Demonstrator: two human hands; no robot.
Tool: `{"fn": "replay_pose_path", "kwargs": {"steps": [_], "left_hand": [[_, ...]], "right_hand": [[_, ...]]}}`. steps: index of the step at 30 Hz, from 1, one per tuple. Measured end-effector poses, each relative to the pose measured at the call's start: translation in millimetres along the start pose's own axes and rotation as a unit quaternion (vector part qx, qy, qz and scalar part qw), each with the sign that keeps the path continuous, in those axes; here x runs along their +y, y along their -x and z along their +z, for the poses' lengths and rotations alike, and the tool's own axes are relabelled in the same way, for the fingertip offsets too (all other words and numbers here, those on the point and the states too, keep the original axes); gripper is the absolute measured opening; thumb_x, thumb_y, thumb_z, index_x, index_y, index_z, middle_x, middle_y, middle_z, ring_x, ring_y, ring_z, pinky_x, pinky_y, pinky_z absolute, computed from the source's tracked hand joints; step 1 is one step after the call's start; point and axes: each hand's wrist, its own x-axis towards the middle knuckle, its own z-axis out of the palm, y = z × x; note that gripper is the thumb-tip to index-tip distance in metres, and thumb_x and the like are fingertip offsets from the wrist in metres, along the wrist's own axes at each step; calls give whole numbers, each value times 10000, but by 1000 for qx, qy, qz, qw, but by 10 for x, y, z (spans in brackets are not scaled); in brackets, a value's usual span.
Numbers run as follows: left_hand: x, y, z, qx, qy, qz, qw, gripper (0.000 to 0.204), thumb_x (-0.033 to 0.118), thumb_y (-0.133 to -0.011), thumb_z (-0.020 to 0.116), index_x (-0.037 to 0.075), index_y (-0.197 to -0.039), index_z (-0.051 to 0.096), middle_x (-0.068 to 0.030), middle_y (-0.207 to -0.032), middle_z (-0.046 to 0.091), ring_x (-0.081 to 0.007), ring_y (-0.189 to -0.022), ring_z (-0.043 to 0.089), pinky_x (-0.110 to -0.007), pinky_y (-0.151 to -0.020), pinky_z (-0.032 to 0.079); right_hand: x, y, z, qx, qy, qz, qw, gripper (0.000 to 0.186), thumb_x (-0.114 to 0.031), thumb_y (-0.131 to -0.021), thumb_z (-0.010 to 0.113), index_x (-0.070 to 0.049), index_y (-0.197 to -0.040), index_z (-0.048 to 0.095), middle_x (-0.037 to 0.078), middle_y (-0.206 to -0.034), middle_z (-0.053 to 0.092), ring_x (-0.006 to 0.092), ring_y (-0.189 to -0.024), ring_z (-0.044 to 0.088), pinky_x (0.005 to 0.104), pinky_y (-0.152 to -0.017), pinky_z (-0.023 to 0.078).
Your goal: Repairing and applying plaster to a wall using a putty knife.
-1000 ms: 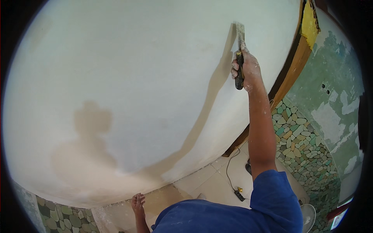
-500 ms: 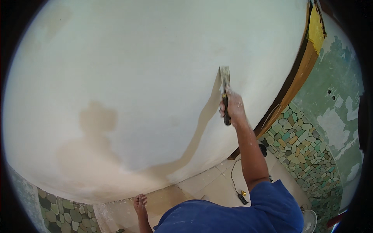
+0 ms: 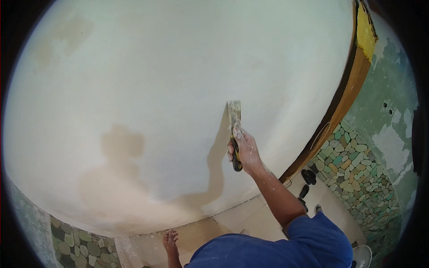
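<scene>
My right hand (image 3: 246, 149) is wrapped round the dark handle of a putty knife (image 3: 234, 111), its thumb side up near the blade. The blade points up at the pale plastered wall (image 3: 178, 67), and its shadow meets its top edge, so it seems to touch the surface. White smears cover the blade, my fingers and my forearm. Low in the picture, my left hand (image 3: 170, 240) hangs near the foot of the wall with loosely bent fingers apart and nothing visible in it.
A wooden frame (image 3: 339, 98) with a yellow piece (image 3: 366, 38) edges the wall at right. Beyond it are pebble tiling (image 3: 353, 165) and a patchy green wall (image 3: 389, 102). Dark footwear (image 3: 308, 176) lies on the tiled floor (image 3: 243, 212). A round fan (image 3: 363, 256) shows at lower right.
My right hand has drawn the putty knife down and to the left across the wall, bending my elbow more. My left hand stays low by the wall. The view has shifted slightly.
</scene>
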Motion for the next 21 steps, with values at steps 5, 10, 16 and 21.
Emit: {"fn": "replay_pose_path", "kwargs": {"steps": [5,10,16,21], "left_hand": [[-67,-85,-14,-17,1,11,1000,241,294,-947,553,75,-1039,596,-51,-935,651,-144,-839,623,-264,-688,467],[41,-56,147,-35,-4,12,999,244,265,-944,557,62,-1070,600,-65,-947,651,-153,-839,628,-266,-675,467],[-21,48,108,-19,0,-5,1000,241,281,-945,557,68,-1049,601,-53,-947,649,-152,-840,629,-269,-677,464],[-96,225,13,-10,-16,-12,1000,243,290,-941,569,71,-1042,601,-48,-940,643,-142,-830,622,-261,-667,461]], "right_hand": [[-589,-275,260,10,38,-13,999,371,-417,-979,463,-77,-830,446,14,-595,460,111,-461,458,261,-428,415],[-932,-473,382,-38,-19,-63,997,399,-445,-970,472,-75,-826,441,20,-591,462,123,-469,464,281,-434,412],[-24,205,-19,-92,-48,102,989,356,-437,-965,489,-97,-860,470,37,-601,514,145,-490,514,291,-477,445],[1740,1358,-819,-65,-125,349,926,204,-310,-959,482,-108,-929,491,61,-714,556,192,-599,570,349,-546,494]]}}
